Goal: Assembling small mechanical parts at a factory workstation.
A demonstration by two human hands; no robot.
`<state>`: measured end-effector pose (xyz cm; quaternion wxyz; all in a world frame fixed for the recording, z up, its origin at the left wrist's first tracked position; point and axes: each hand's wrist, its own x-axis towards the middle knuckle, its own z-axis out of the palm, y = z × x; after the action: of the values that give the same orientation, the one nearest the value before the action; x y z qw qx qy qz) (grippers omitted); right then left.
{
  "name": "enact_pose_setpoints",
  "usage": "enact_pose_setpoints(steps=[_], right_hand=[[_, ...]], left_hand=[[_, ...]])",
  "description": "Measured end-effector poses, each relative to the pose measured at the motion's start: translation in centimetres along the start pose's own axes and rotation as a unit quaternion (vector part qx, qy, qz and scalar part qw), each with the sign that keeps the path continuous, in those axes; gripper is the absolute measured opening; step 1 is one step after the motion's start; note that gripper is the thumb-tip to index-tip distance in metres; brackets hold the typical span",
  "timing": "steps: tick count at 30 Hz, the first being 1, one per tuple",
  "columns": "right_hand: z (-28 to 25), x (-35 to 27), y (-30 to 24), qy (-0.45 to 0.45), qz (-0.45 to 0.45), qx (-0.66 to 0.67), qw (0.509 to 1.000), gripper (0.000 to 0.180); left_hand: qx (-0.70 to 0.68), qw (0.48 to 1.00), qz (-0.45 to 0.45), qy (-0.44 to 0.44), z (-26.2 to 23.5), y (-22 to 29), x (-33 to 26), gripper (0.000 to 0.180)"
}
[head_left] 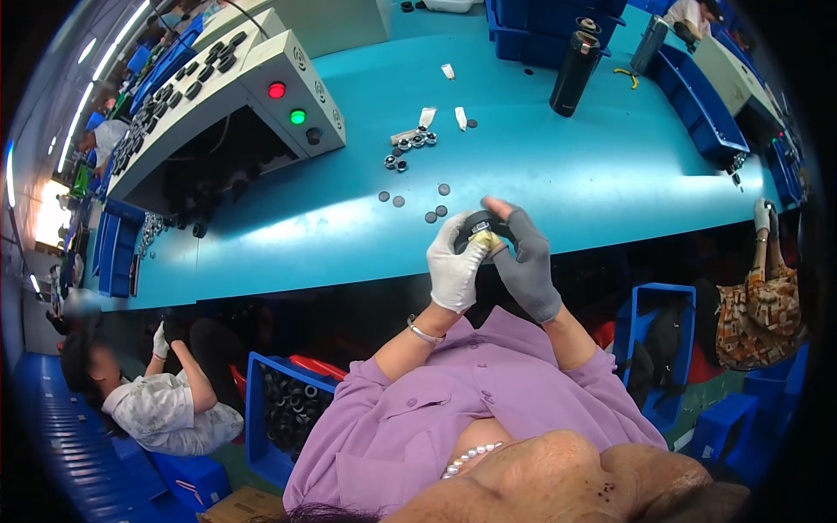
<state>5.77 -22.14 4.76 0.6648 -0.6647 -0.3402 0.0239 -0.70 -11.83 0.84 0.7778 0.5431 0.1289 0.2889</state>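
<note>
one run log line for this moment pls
left hand: white glove, on small black round part | right hand: grey glove, same part | above teal table

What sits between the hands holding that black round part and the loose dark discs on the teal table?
Nothing visible. The left hand and right hand grip the black round part; only bare teal table separates it from the dark discs.

Packets: we see two small white packets (427, 116) (460, 118) lying flat mid-table, just above the loose metal rings.
Tag: we see a smaller white tag (448, 71) farther up the teal table.
Screens, signs: we see none.
</note>
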Motion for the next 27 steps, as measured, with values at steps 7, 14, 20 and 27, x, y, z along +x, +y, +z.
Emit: enact_pose_setpoints(steps=[7, 14, 20, 27], right_hand=[[-1.8, -0.5, 1.2, -0.034, -0.164, -0.176, 0.97, 0.039], [-2.3, -0.2, 0.3, -0.069, -0.053, -0.031, 0.996, 0.03], [-3.1, -0.2, -2.0, -0.141, 0.099, 0.023, 0.985, 0.035], [-1.2, -3.0, 1.0, -0.034, -0.06, -0.094, 0.993, 0.029]], left_hand=[[-0.163, 0.978, -0.129, -0.016, -0.1, 1.0, -0.4, 0.025], [-0.13, 0.982, -0.118, -0.069, -0.9, 0.8, -0.5, 0.021], [0.095, 0.992, 0.005, -0.088, -1.2, 2.5, -0.7, 0.021], [0.252, 0.965, 0.054, -0.04, -2.2, 0.8, -1.5, 0.017]])
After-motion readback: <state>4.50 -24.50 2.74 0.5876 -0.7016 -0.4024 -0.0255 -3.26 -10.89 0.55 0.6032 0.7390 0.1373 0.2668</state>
